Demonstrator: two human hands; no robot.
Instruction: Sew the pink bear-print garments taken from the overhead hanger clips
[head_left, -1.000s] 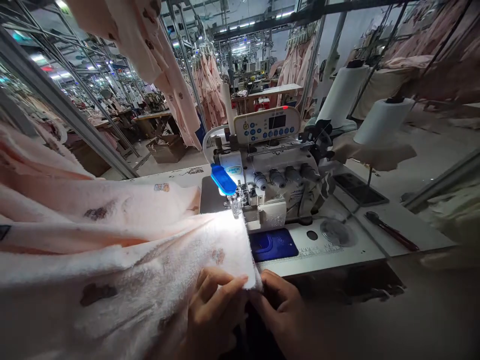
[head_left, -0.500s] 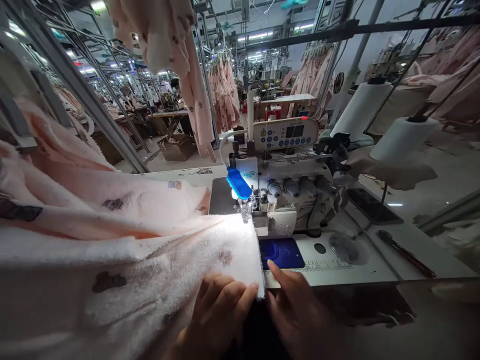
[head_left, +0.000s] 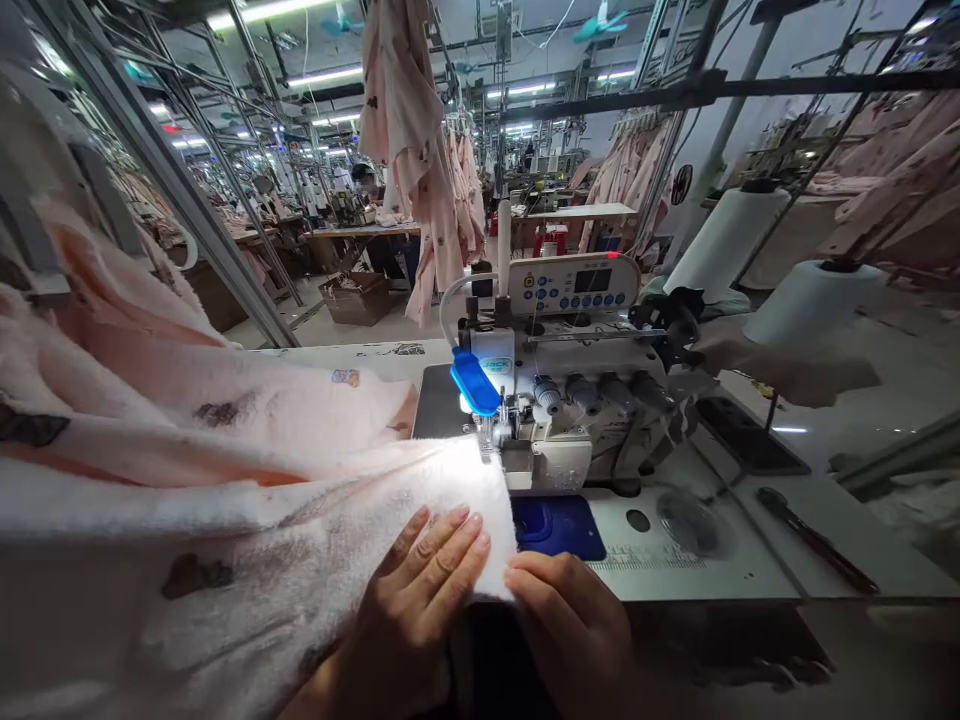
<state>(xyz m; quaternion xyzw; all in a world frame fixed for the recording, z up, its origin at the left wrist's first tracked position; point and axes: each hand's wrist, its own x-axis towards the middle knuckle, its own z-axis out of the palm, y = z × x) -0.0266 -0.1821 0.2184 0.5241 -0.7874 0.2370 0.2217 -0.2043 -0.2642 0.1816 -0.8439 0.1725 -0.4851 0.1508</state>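
A pale pink fleece fabric (head_left: 285,540) with brown printed patches spreads across the left of the sewing table. Its upper right corner lies under the needle area of an overlock sewing machine (head_left: 570,400), lit by the machine's lamp. On top of the fabric my left hand (head_left: 424,590) rests flat, fingers stretched out and close together. My right hand (head_left: 574,620) pinches the fabric's right edge near the front corner, thumb hidden. Just beyond the right hand is a dark blue flat plate (head_left: 562,528). A blue guard (head_left: 475,382) hangs by the needle.
White thread cones (head_left: 814,300) stand behind the machine on the right. Dark-handled snips (head_left: 817,540) lie on the right of the table. Pink garments (head_left: 420,150) hang beyond the machine, and a cardboard box (head_left: 356,297) is on the floor. A metal post (head_left: 195,220) slants at left.
My left hand has flattened from curled fingers and moved forward on the fabric. My right hand, whose finger was pointing out, has closed on the fabric edge. The view has tilted up slightly.
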